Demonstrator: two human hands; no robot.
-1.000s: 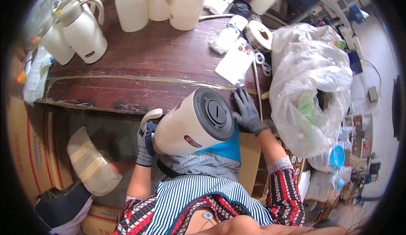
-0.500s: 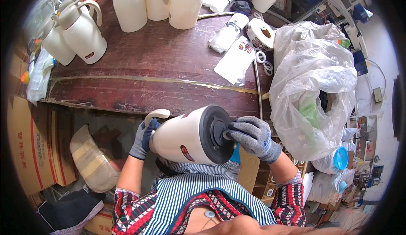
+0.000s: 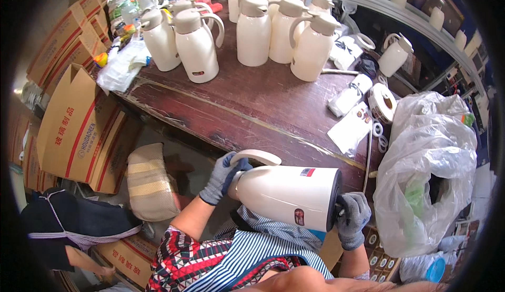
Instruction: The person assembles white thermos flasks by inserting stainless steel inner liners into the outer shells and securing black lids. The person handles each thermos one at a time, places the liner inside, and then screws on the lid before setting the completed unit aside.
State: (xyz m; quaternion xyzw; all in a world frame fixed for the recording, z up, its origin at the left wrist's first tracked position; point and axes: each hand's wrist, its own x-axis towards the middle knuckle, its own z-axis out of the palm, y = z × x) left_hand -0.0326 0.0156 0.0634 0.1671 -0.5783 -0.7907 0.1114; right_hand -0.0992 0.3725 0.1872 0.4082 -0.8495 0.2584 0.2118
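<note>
A white vacuum jug (image 3: pixel 284 189) lies on its side in front of my body, its black base turned to the right. My left hand (image 3: pixel 220 178), in a grey and blue work glove, is closed round the jug's neck end, beside its curved handle (image 3: pixel 258 157). At the base, my gloved right hand (image 3: pixel 353 218) has its fingers bent and pressed together against the black bottom. They pinch a small dark part there, too hidden to name. A small dark label (image 3: pixel 299 217) sits on the jug's side.
Several white jugs (image 3: pixel 253 34) stand on the dark wooden table (image 3: pixel 221 103). A label roll (image 3: pixel 382 103), white rings and a plastic-wrapped packet lie at its right. A large clear plastic bag (image 3: pixel 426 176) bulges beyond. Cartons (image 3: pixel 71 129), a woven sack (image 3: pixel 152 181) and another person's arm (image 3: pixel 87 260) are at left.
My view has swung, so the table and cartons show further right and lower. The jug now lies more side-on, its base facing away to the right. Both hands keep their places on it.
</note>
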